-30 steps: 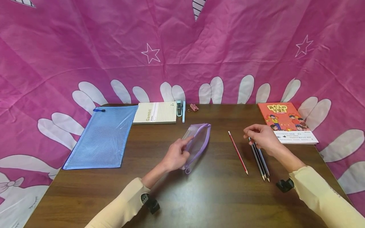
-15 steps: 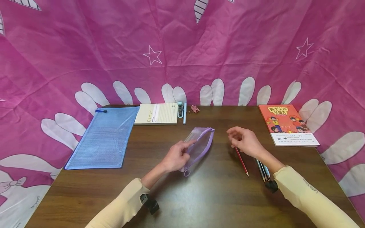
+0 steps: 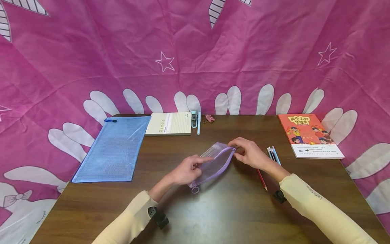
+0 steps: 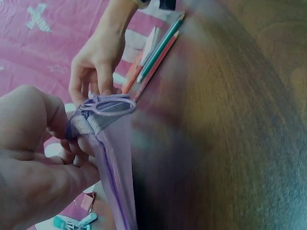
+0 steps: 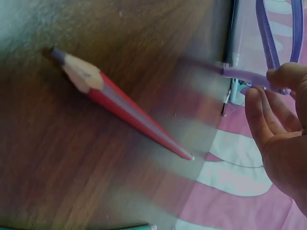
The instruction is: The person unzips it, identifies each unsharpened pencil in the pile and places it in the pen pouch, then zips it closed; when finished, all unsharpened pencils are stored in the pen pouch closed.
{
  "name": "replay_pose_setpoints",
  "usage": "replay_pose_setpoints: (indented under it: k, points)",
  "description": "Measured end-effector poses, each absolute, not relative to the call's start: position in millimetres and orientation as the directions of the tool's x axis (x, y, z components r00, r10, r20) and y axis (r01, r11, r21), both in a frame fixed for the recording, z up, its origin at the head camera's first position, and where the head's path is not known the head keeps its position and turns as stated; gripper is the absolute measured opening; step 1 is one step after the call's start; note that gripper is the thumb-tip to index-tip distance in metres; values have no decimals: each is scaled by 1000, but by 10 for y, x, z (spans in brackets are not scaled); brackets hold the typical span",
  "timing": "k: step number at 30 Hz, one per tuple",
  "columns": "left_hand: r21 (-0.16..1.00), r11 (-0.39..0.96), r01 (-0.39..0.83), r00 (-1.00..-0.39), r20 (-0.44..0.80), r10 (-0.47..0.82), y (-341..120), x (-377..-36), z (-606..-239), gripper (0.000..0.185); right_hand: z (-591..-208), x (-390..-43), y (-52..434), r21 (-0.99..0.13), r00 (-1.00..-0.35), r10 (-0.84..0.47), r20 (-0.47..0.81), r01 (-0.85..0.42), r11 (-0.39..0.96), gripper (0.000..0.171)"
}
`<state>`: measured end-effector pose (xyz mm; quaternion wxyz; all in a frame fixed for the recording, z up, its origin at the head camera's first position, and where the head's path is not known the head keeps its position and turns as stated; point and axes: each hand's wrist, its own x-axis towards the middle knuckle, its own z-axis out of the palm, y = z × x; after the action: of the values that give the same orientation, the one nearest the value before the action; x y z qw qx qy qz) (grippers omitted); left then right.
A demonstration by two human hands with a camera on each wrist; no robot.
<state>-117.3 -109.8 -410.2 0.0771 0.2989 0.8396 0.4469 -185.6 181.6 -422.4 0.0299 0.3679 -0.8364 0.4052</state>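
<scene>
Hands meet over a translucent purple mesh zip pouch (image 3: 214,162) lying at the middle of the dark wooden table (image 3: 213,210). The left hand (image 3: 186,169) pinches the pouch's near end between thumb and curled fingers, index finger stretched along its top edge; the left wrist view shows the same hold beside the zip. The right hand (image 3: 248,154) pinches the far right end of the pouch at its purple tab with fingertips pressed together, as the right wrist view also shows. A small ring pull hangs off the pouch's near tip.

Just right of the right hand lies a red pencil (image 3: 261,179), point toward the near edge, partly hidden under the wrist. Further right, a small bundle of dark and teal pencils (image 3: 272,153) lies on the table. At the far right sits an orange illustrated book (image 3: 307,130). On the left lies a large blue mesh zip folder (image 3: 114,149), and beside it at the far edge a cream notebook (image 3: 170,123), a pale blue pen (image 3: 198,122) and a pink binder clip (image 3: 209,118). A pink patterned cloth (image 3: 195,51) hangs behind.
</scene>
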Motion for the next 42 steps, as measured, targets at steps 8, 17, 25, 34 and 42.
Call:
replay_pose_setpoints:
  k: [8,17,25,34,42]
  points:
    - [812,380,443,-793,157,589,-1155,-1186,-4097,58,-4218,-1840,1895,-608,-703,-575,419,-687,398,31]
    - [839,336,429,-869,281,408,-1484,-1106,-4239,48,-4119,-1813,1987,-538,-699,-544,463,-710,455,23]
    - [753,372,543,-815,364,452,-1633,-1052,-4360,53,-4089,-1764,2059,-521,-727,-498,473,-686,507,15]
    - [711,404,575,-814,449,368,-1523,-1054,-4428,41,-4092,-1665,2141,-511,-748,-511,422,-663,548,19]
    - [727,351,590,-806,504,311,-1464,-1070,-4443,29,-3956,-1493,1781,-175,-558,-682,473,-818,548,49]
